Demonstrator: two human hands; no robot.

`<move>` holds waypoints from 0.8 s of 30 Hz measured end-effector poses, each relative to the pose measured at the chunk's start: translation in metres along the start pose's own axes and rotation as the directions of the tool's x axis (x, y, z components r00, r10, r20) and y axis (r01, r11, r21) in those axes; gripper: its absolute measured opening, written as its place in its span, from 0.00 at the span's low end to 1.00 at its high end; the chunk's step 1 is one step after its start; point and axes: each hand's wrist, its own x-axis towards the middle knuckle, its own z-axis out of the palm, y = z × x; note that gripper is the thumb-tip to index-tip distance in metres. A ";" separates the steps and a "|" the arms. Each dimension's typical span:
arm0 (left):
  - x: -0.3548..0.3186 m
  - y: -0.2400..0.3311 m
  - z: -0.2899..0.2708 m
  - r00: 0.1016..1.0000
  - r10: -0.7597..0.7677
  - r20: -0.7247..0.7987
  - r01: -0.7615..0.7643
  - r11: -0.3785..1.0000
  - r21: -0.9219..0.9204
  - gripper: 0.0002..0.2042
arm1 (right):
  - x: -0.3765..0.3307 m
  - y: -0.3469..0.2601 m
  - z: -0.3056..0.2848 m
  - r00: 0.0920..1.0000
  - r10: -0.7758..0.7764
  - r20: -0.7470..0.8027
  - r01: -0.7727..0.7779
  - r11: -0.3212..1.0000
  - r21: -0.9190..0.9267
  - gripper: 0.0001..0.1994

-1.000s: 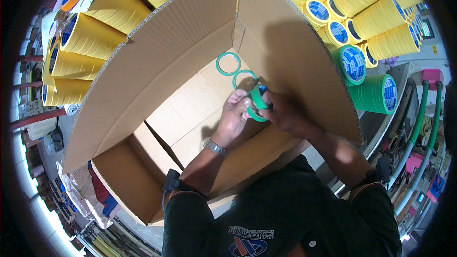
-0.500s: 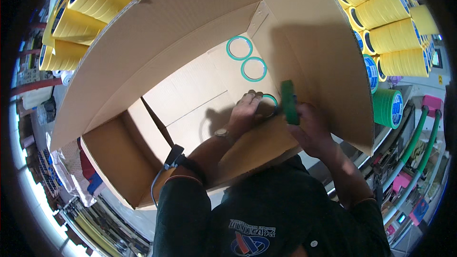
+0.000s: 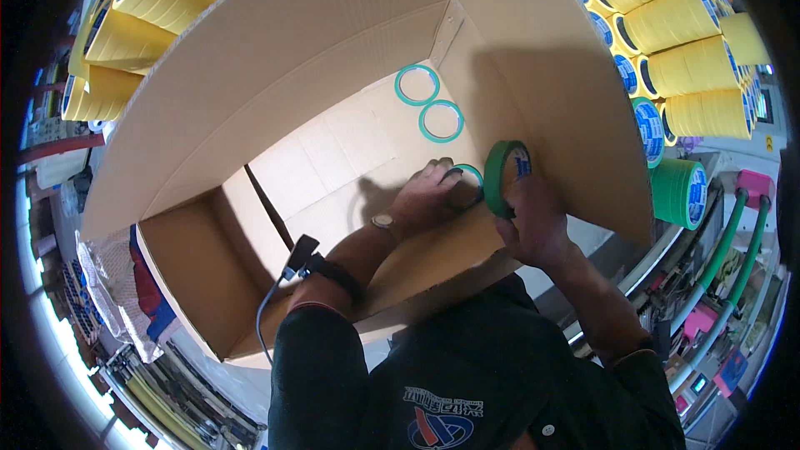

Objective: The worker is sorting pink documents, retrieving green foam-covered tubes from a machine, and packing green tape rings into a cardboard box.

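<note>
My right hand (image 3: 537, 215) grips a roll of green tape (image 3: 497, 177), held on edge above the near right part of a large open cardboard box (image 3: 550, 125). Lower inside the box, my left hand (image 3: 423, 197) has its fingers curled over the left side of another green tape roll (image 3: 478, 186); part of that roll is hidden by the hand. Two more green rolls lie on the box bottom near the far right corner, a far ring (image 3: 400, 93) and a nearer ring (image 3: 422, 127).
Stacks of yellow tape rolls (image 3: 692, 58) stand to the right beyond the box, with a stack of green rolls (image 3: 671, 192) below them. More yellow rolls (image 3: 158, 0) rise at the far left. Green hoses (image 3: 721, 258) run along the right side.
The green roll in my right hand has turned so its printed inner side shows, and it has come slightly lower and left. My left hand stays by the roll in the box.
</note>
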 end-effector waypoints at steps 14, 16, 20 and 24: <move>0.024 0.005 0.002 0.986 -0.107 -0.129 0.103 0.994 -0.034 0.28 | -0.029 0.006 0.017 0.990 -0.050 -0.133 0.048 0.999 -0.019 0.13; 0.032 0.006 -0.007 0.961 -0.237 -0.139 0.227 0.970 -0.085 0.29 | -0.032 0.004 0.016 0.993 -0.031 -0.114 0.028 0.999 -0.028 0.13; 0.044 -0.008 -0.004 0.941 -0.151 -0.301 0.184 0.980 0.082 0.28 | -0.028 0.000 0.016 0.986 -0.037 -0.160 0.027 0.998 -0.064 0.14; 0.051 -0.013 0.002 0.952 -0.106 -0.287 0.146 0.982 0.123 0.20 | -0.021 -0.002 0.012 0.979 -0.060 -0.194 0.054 0.998 -0.039 0.13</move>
